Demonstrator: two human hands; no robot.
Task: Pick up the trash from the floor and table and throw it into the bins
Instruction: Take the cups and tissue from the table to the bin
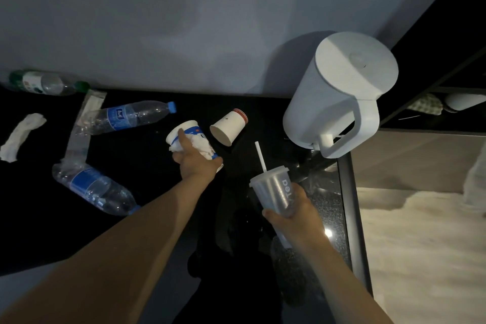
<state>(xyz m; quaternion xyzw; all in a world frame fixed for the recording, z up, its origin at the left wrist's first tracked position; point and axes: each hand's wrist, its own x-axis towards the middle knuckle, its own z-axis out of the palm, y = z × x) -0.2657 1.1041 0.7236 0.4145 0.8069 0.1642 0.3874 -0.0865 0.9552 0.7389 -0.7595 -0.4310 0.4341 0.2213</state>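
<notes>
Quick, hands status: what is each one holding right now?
Left hand: grips the blue-and-white paper cup, with crumpled tissue against it.
Right hand: grips the clear lidded cup with a straw.

White kettle sits far right, lid closed, handle facing near, right up by the grey wall. Further right there's a dark shelf with a checkered cloth and some white rounded thing just beside it, can't tell what.
</notes>
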